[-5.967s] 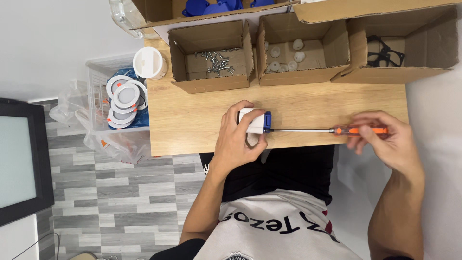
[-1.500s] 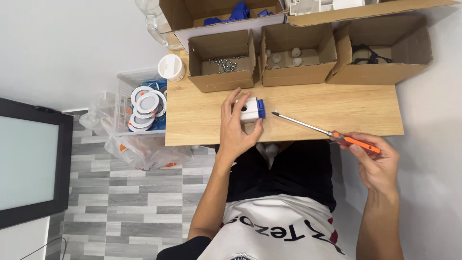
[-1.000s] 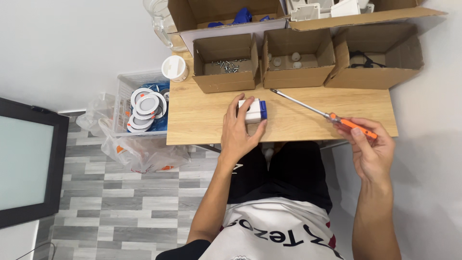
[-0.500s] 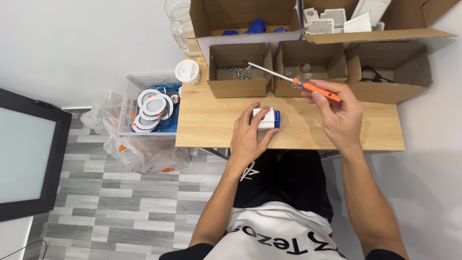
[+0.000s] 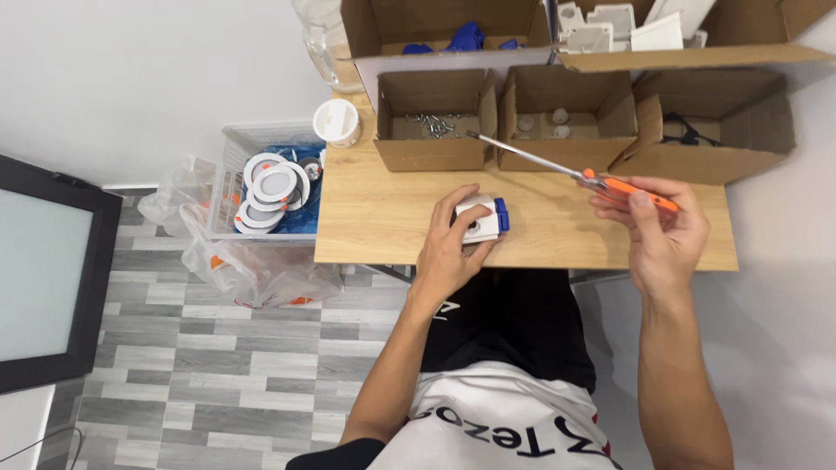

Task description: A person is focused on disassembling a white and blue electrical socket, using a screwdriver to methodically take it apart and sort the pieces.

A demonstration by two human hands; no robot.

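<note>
Head view — white box (image 5: 480,220) under left hand (image 5: 446,252), screwdriver (image 5: 575,173) in right hand (image 5: 664,233)

My left hand (image 5: 446,252) pins white part (image 5: 480,219) on table (image 5: 374,222); right hand (image 5: 662,231) holds screwdriver (image 5: 570,171), tip over screw box (image 5: 433,130).

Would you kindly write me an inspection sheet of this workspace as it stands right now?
Surface: wooden table, mostly bare in front.
Job's things: small white box with a blue end; orange-handled screwdriver, tip over the box of screws.
Clutter: box of small white parts, box with a black item, white cup.
Hands: left hand rests on the white box; right hand holds the screwdriver.
Cables: nothing seen.
Surroundings: basket of round white fittings, plastic bag, grey plank floor.
</note>
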